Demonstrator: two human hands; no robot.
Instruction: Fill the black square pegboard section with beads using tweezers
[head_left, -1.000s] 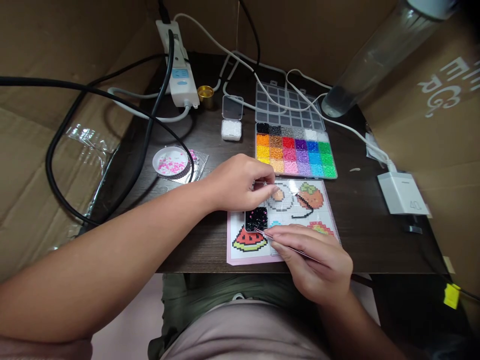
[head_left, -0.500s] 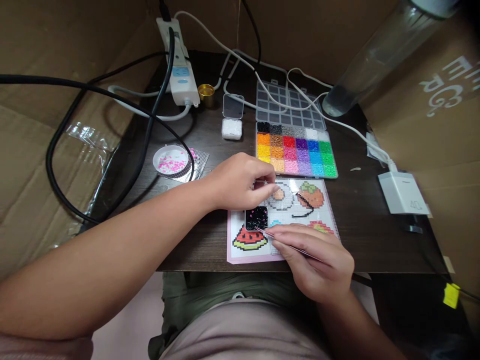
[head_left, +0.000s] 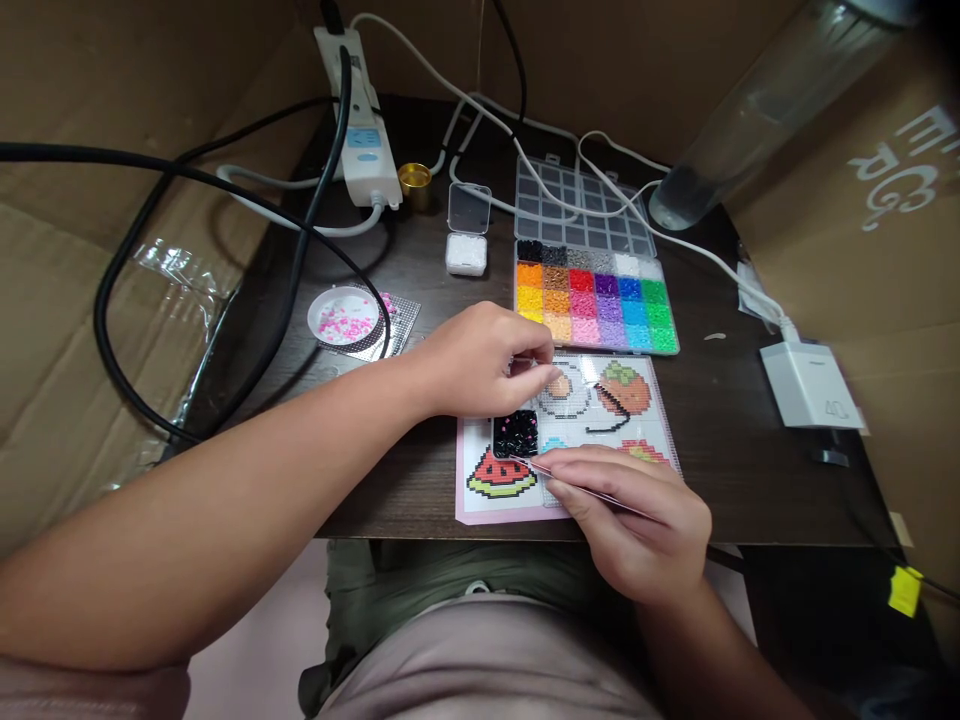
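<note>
My right hand [head_left: 645, 520] grips a pair of tweezers [head_left: 585, 490], whose tips point left at the near edge of a small clear box of black beads [head_left: 516, 436] with a few pink ones mixed in. My left hand [head_left: 487, 360] sits just beyond that box, thumb and fingers curled together; whatever lies between them is hidden. Beneath both hands is a pattern sheet [head_left: 480, 515] with pixel pictures, including a watermelon slice [head_left: 501, 474], an egg and a persimmon [head_left: 624, 388]. A clear pegboard seems to lie over it, with a curved line of black beads [head_left: 611, 430].
A compartment case of coloured beads [head_left: 596, 300] stands open behind the sheet. Left of it are a small box of white beads [head_left: 466, 255], a white dish [head_left: 343, 316] of pink beads and a gold cup [head_left: 415, 182]. Cables, a power strip [head_left: 364, 140] and a charger [head_left: 810, 385] surround the desk.
The view has shifted very slightly. Both hands keep nearly the same places, and the tweezers stay at the near edge of the black bead box.
</note>
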